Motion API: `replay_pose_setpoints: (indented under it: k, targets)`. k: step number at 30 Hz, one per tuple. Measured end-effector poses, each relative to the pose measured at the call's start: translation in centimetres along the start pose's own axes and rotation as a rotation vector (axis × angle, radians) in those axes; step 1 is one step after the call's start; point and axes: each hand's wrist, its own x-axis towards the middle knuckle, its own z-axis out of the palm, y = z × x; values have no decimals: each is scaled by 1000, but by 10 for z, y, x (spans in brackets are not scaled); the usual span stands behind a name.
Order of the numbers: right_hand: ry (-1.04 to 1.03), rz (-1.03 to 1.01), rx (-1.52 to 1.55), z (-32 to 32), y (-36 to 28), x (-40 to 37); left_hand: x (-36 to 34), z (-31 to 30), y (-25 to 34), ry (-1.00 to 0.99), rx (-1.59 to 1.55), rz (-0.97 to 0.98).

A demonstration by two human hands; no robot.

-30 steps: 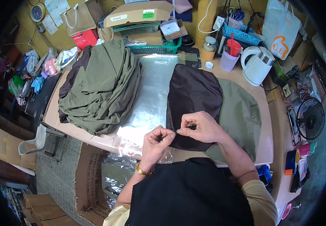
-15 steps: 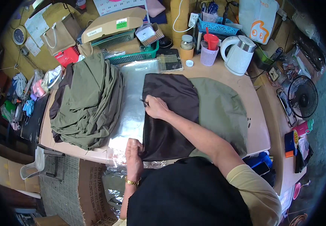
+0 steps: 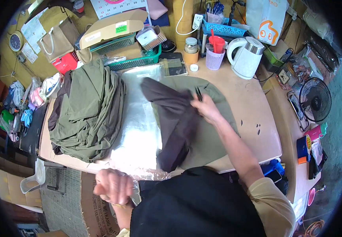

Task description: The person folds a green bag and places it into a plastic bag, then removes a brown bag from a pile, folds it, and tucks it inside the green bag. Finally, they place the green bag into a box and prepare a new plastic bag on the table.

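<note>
Dark brown fabric is bunched, blurred and partly lifted over a flat olive green cloth. My right hand is closed at the brown fabric's right side, with a small dark tool sticking up from the fingers. Away from the cloth, my left hand hovers beyond the table's front edge. Its fingers are curled and smeared by motion; whether they hold anything does not show. Clear plastic sheets lie between the cloth and a tall pile of folded olive fabric.
Behind the cloth stand a green basket, a lilac cup and a white kettle. A black fan is at the right. A cardboard box and a white chair sit below the table's front left.
My right hand has moved right, and the brown fabric is now pulled up and bunched. The green cloth lies further left. My left hand has left the fabric's edge, moving down and left.
</note>
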Motion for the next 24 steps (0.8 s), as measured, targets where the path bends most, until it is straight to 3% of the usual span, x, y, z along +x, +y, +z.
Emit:
replay_pose_setpoints:
  k: [1, 3, 4, 5, 6, 8, 10, 11, 12, 13, 14, 15, 16, 17, 18, 19, 20, 21, 22, 23, 24]
  targets:
    - [110, -103, -279, -28, 35, 6, -7, -5, 4, 67, -32, 39]
    - [233, -99, -305, -52, 39, -10, -2, -14, -6, 399, 958, -130]
    - [229, -90, -310, -57, 34, -14, 12, -30, -20, 223, 996, -275]
    - [297, -60, -139, -60, 25, -14, 13, -43, -31, 86, 1364, -530]
    - [364, -34, 35, -65, 17, -10, 8, -58, -56, -57, 1432, -526]
    - [324, 15, 82, -75, 23, 9, -4, -70, -100, -129, 1579, -567]
    - [465, -369, -348, -50, 13, 15, -13, -83, -127, -327, 2009, -515]
    - [481, -272, -696, -41, 4, 3, -18, -97, -131, -329, 2010, -514]
    - [349, -100, -783, -36, 5, 13, -22, -113, -135, -63, 1846, -488]
    - [127, -123, -686, -42, 48, 49, -23, -120, -136, 185, 1664, -459]
    - [92, -254, -605, -30, 58, 58, 8, -91, -119, 624, 1472, -522]
    - [51, -175, -289, -8, 37, 51, -7, -151, -89, 498, 1749, -176]
    - [6, -94, 24, 11, 8, 37, 4, -149, -55, 815, 1496, -13]
    - [8, -89, 21, 17, -6, 33, 10, -147, -11, 1095, 1245, -146]
    - [43, -103, 339, 23, -18, 32, 42, -89, -9, 823, 887, 256]
    - [74, -117, 658, 28, -24, 37, 16, -86, 14, 679, 931, 130]
    - [54, -136, 579, 15, -9, 56, -6, -91, 21, 347, 1054, 34]
    - [187, -54, 475, 4, -2, 66, 34, -47, 12, -90, 1472, -273]
    - [360, -138, 78, 0, -8, 63, 53, -18, -12, -272, 1651, -520]
    - [410, -256, -188, -23, 30, 92, 39, -31, -24, -477, 1704, -923]
    - [478, -288, -552, -32, 32, 87, 9, -52, -51, -535, 1790, -715]
